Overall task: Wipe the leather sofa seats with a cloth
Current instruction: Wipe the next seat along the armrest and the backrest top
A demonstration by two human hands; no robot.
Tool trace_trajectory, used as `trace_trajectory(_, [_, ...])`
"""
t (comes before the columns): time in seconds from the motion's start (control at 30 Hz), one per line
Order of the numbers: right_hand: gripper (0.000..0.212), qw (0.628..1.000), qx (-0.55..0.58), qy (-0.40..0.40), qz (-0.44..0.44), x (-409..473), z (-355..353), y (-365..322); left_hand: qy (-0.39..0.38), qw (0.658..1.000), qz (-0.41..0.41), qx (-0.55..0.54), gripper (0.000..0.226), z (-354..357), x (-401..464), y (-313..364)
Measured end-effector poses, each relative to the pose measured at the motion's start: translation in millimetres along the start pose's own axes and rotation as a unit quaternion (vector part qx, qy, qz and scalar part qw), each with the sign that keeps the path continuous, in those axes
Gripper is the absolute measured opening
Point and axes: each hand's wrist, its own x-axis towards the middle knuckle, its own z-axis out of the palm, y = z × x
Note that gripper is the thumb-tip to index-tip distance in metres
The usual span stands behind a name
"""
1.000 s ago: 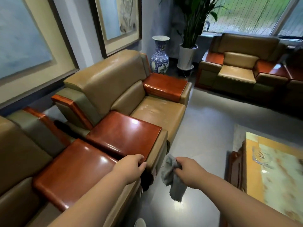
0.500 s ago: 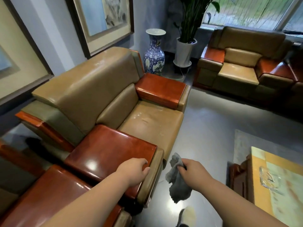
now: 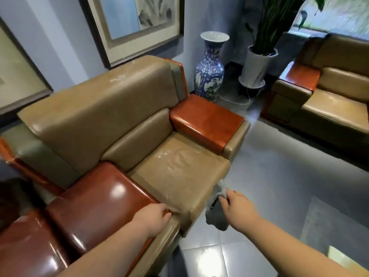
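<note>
While the view has swung rightward over the last second, so that the neighbouring chair has slid out at the left and this armchair's tan leather seat [image 3: 179, 172] now fills the middle, the left hand [image 3: 153, 217] has travelled along the glossy wooden armrest [image 3: 99, 200] to its front corner, where it rests with fingers curled over the edge, gripping nothing that can be lifted. Further right, the seat shows pale smears and creases near its back and front, so it looks not yet wiped. At the seat's front right corner the right hand [image 3: 237, 208] pinches the grey cloth [image 3: 216, 216], which hangs below the seat edge against the chair front, closer to the cushion than a second ago. That approach suggests wiping of this seat is about to begin: the cloth needs lifting onto the leather.
</note>
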Motion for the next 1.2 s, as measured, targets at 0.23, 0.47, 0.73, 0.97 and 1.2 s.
trace_trajectory(0.23, [0.026,0.995,-0.018,-0.086,-0.052,107,-29,20,-0.013,0.998,-0.045,-0.049,0.041,-10,59,29])
trace_trajectory(0.47, [0.021,0.987,-0.025,-0.135,-0.080,193,-51,35,-0.071,0.995,-0.066,-0.016,0.049,-26,140,37])
trace_trajectory(0.73, [0.023,0.981,-0.032,-0.168,-0.095,269,-76,44,-0.066,0.988,-0.100,-0.102,0.051,-52,192,62])
trace_trajectory(0.97, [0.012,0.962,-0.073,-0.224,-0.140,353,-28,49,0.002,0.961,-0.239,-0.138,0.053,-10,198,44])
trace_trajectory(1.2, [0.027,0.915,-0.100,-0.336,-0.200,416,56,53,0.042,0.908,-0.373,-0.187,0.048,79,189,56])
